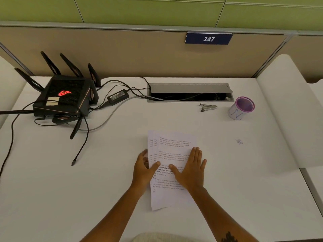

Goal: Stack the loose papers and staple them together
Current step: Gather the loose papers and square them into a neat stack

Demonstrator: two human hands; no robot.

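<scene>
The papers (170,165) lie near the middle of the white table (87,198), printed side up, in a loose fan: the left edges of at least two lower sheets peek out at nine o'clock of the top sheet, so the stack is not yet squared, and how many sheets there are cannot be counted. The print is too small and blurred to read. The right hand (191,169) lies flat and spread on the top sheet, palm down, its grip fully open and closed on nothing, hiding the right part of the text. The left hand (144,169) sits at the stack's left edge, thumb over the top sheet and fingers curled beside or beneath the margins; whether it truly pinches the sheets cannot be told. Both forearms run out of frame at six o'clock. At one o'clock of the papers, well apart, lies a small metal stapler (208,107), and beside it at three o'clock stands a purple-rimmed cup (241,108) whose inside is unclear. Beyond the stapler, at twelve, is an open cable hatch (190,92). At ten o'clock sits a black router (63,97) with cables, partly cut off at the left edge.
</scene>
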